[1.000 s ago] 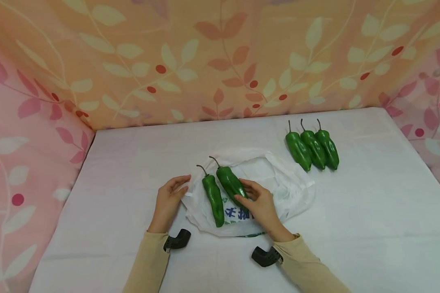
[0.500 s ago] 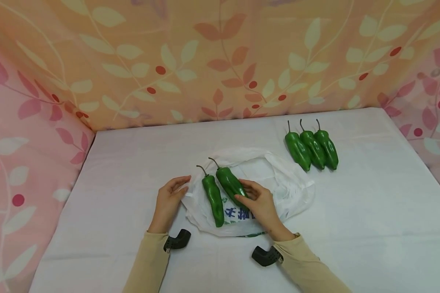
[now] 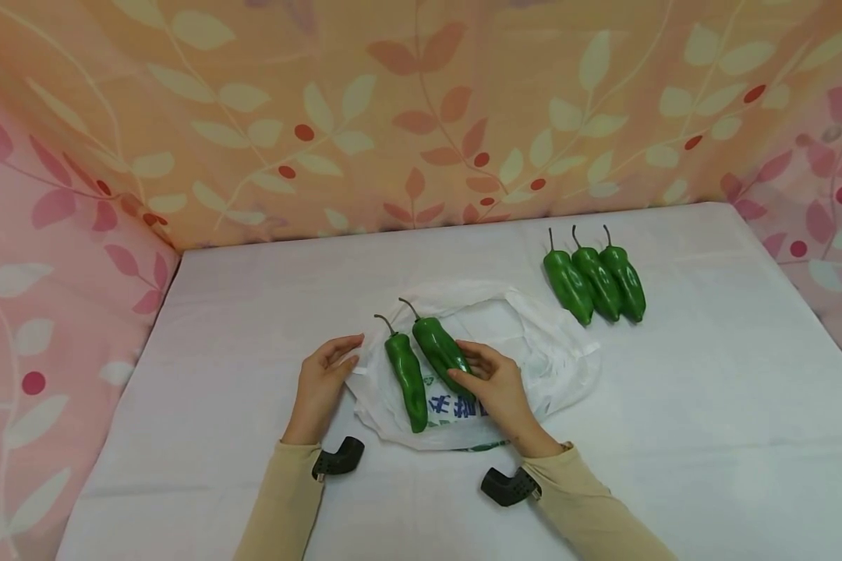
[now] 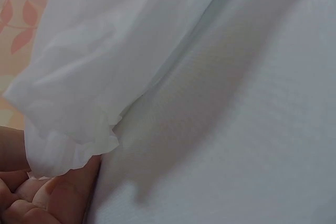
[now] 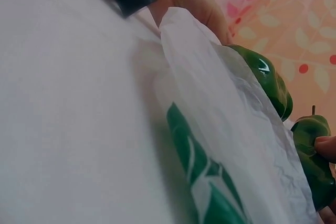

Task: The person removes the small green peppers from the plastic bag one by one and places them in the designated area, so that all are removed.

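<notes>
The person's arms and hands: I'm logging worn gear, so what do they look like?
The left sleeve and right sleeve are long and plain beige. A black, bent left wrist device and a similar right wrist device sit at the sleeves' ends. The left hand and right hand show no gloves or rings.

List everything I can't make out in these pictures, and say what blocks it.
Head view: part of the green pepper in the right hand, covered by that hand's thumb and fingers.
Head view: the full blue lettering, small and partly covered by that pepper.
Left wrist view: most of the left hand, cut off by the picture's left and bottom edges.
Right wrist view: the rest of the green print, cut off by the bottom edge.
</notes>
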Action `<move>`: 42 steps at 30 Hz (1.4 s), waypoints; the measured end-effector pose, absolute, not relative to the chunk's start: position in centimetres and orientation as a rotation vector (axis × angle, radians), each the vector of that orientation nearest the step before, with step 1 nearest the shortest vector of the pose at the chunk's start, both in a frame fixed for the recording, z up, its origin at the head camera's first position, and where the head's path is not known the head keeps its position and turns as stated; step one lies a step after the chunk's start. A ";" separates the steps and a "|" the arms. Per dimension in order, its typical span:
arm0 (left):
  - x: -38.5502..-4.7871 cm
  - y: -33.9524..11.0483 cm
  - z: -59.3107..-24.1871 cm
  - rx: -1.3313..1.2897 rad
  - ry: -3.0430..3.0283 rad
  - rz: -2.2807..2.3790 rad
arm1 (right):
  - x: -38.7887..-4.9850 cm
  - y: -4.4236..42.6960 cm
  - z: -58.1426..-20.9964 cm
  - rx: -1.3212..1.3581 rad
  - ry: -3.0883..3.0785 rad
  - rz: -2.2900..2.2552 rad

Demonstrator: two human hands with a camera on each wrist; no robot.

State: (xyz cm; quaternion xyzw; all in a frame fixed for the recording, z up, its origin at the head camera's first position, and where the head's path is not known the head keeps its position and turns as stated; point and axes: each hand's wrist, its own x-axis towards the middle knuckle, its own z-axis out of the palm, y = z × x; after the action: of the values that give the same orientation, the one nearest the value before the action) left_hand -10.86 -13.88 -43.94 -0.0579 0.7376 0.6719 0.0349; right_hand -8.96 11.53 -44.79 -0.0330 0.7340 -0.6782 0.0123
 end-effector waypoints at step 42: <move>-11.0 -14.0 -44.0 -0.217 2.283 2.012 | -8.9 11.5 -44.5 -0.069 2.273 -2.137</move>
State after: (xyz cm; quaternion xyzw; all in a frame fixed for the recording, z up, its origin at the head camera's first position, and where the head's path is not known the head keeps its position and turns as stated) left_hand -10.98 -13.98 -44.01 -0.0712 0.7476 0.6588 0.0457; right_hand -8.90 11.49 -44.51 -0.0221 0.7283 -0.6848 0.0104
